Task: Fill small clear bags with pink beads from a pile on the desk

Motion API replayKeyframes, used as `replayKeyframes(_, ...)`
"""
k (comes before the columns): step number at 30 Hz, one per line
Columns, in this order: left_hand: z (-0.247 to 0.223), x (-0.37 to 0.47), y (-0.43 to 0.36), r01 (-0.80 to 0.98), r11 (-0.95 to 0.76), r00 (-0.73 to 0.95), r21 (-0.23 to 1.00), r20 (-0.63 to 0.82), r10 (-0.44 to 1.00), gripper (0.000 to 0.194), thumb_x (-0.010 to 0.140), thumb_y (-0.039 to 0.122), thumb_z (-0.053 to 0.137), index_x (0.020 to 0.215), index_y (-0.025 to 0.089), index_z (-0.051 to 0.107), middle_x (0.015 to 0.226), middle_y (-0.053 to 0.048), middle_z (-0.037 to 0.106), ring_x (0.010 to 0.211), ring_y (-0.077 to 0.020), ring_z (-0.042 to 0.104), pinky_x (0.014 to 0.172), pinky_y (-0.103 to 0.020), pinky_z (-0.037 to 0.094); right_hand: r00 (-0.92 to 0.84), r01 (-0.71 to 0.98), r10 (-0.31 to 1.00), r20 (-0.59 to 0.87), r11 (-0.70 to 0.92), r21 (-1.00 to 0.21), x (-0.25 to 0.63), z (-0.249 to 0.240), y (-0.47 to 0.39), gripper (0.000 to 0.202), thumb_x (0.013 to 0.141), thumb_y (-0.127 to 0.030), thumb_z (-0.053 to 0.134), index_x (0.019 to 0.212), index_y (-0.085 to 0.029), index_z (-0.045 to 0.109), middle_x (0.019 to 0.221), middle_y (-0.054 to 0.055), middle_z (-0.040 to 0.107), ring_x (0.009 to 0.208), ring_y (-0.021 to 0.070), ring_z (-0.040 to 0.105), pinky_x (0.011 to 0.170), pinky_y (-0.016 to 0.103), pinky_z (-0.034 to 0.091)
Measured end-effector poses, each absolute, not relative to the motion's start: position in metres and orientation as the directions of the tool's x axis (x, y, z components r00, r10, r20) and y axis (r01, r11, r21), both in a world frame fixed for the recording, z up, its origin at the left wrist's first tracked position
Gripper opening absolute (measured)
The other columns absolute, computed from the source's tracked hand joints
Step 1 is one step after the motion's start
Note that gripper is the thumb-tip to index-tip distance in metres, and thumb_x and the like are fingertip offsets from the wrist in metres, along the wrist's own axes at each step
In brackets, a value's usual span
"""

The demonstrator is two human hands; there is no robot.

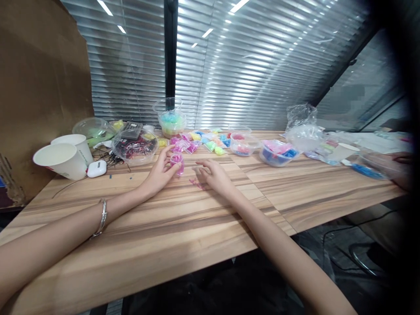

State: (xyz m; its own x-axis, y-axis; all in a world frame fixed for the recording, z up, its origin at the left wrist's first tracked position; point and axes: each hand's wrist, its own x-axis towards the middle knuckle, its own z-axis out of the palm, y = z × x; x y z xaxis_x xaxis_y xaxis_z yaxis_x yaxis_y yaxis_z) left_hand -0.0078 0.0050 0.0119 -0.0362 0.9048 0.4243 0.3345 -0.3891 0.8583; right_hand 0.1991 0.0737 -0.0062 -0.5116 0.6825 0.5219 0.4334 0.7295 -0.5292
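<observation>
My left hand (160, 173) is closed round a small clear cup (177, 164) with pink contents, which stands upright at the table's middle. My right hand (215, 175) hovers just right of the cup, fingers apart and bent, with nothing visible in them. Small pink-red bits (197, 184) lie scattered on the wooden table (183, 236) between the hands. Just behind the cup are pink packets (192, 146), beside yellow, green and blue ones.
Paper cups (61, 159) and a white case (97, 169) stand at the left, near a tub of dark and red wires (135, 148). Tubs (278, 154) of coloured packets line the back. Another person's hand (400, 158) is at the far right.
</observation>
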Motion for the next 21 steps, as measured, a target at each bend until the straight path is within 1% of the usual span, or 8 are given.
replayKeyframes(3, 0.015, -0.009, 0.005, 0.407, -0.407, 0.012, 0.818, 0.441, 0.897, 0.043, 0.086, 0.036, 0.05, 0.128, 0.025, 0.046, 0.131, -0.006, 0.049, 0.117, -0.0183, 0.049, 0.1, -0.032, 0.043, -0.603, 0.463, 0.643, 0.473, 0.764, -0.449, 0.196, -0.016, 0.074, 0.029, 0.089, -0.025, 0.052, 0.116, -0.023, 0.063, 0.122, 0.008, 0.061, 0.11, 0.0235, 0.055, 0.095, 0.037, 0.042)
replayKeyframes(6, 0.018, -0.009, 0.002, 0.474, -0.404, 0.065, 0.782, 0.427, 0.902, 0.036, 0.086, 0.038, 0.051, 0.118, 0.023, 0.055, 0.124, -0.005, 0.055, 0.112, -0.0182, 0.051, 0.097, -0.031, 0.044, -0.642, 0.47, 0.638, 0.426, 0.766, -0.439, 0.195, -0.018, 0.075, 0.025, 0.089, -0.023, 0.052, 0.11, -0.024, 0.066, 0.112, 0.007, 0.066, 0.105, 0.0229, 0.059, 0.09, 0.034, 0.045)
replayKeyframes(8, 0.018, -0.008, 0.001, 0.437, -0.411, 0.055, 0.8, 0.433, 0.9, 0.038, 0.086, 0.037, 0.051, 0.121, 0.024, 0.052, 0.126, -0.005, 0.054, 0.11, -0.0172, 0.053, 0.097, -0.03, 0.045, -0.653, 0.47, 0.633, 0.416, 0.77, -0.431, 0.195, -0.017, 0.076, 0.023, 0.09, -0.02, 0.05, 0.103, -0.022, 0.068, 0.103, 0.007, 0.068, 0.098, 0.022, 0.061, 0.086, 0.032, 0.045)
replayKeyframes(12, 0.017, -0.005, 0.001, 0.294, -0.398, 0.028, 0.869, 0.408, 0.912, 0.051, 0.084, 0.032, 0.053, 0.132, 0.027, 0.038, 0.131, -0.008, 0.048, 0.105, -0.015, 0.057, 0.096, -0.032, 0.046, -0.641, 0.479, 0.636, 0.429, 0.769, -0.425, 0.198, -0.014, 0.077, 0.017, 0.088, -0.016, 0.051, 0.093, -0.018, 0.068, 0.091, 0.007, 0.067, 0.087, 0.0194, 0.061, 0.078, 0.029, 0.045)
replayKeyframes(14, 0.016, -0.004, 0.001, 0.28, -0.376, 0.039, 0.883, 0.381, 0.924, 0.055, 0.083, 0.032, 0.055, 0.134, 0.028, 0.035, 0.128, -0.008, 0.048, 0.103, -0.0148, 0.058, 0.092, -0.032, 0.048, -0.622, 0.484, 0.655, 0.429, 0.752, -0.447, 0.198, -0.014, 0.076, 0.014, 0.088, -0.016, 0.052, 0.088, -0.018, 0.067, 0.086, 0.006, 0.065, 0.082, 0.018, 0.06, 0.073, 0.028, 0.044)
replayKeyframes(17, 0.015, -0.004, -0.001, 0.283, -0.414, 0.0, 0.866, 0.431, 0.902, 0.058, 0.083, 0.031, 0.057, 0.135, 0.03, 0.031, 0.126, -0.008, 0.048, 0.103, -0.0149, 0.057, 0.085, -0.029, 0.051, -0.606, 0.466, 0.677, 0.417, 0.727, -0.505, 0.198, -0.013, 0.073, 0.012, 0.088, -0.018, 0.053, 0.084, -0.017, 0.065, 0.083, 0.005, 0.063, 0.075, 0.0158, 0.059, 0.069, 0.027, 0.044)
replayKeyframes(19, 0.013, -0.004, -0.002, 0.294, -0.432, 0.007, 0.853, 0.45, 0.893, 0.057, 0.083, 0.03, 0.057, 0.134, 0.03, 0.033, 0.123, -0.008, 0.049, 0.1, -0.0143, 0.058, 0.081, -0.027, 0.052, -0.619, 0.424, 0.697, 0.361, 0.684, -0.594, 0.196, -0.01, 0.07, 0.015, 0.091, -0.022, 0.05, 0.088, -0.017, 0.064, 0.082, 0.005, 0.063, 0.064, 0.0129, 0.057, 0.061, 0.025, 0.044)
replayKeyframes(21, 0.011, -0.006, -0.001, 0.297, -0.429, 0.018, 0.853, 0.444, 0.896, 0.057, 0.083, 0.029, 0.058, 0.133, 0.031, 0.031, 0.12, -0.007, 0.049, 0.095, -0.0136, 0.059, 0.077, -0.027, 0.053, -0.667, 0.354, 0.69, 0.281, 0.625, -0.695, 0.195, -0.006, 0.067, 0.022, 0.094, -0.029, 0.045, 0.098, -0.017, 0.063, 0.08, 0.004, 0.062, 0.053, 0.0107, 0.053, 0.052, 0.023, 0.042)
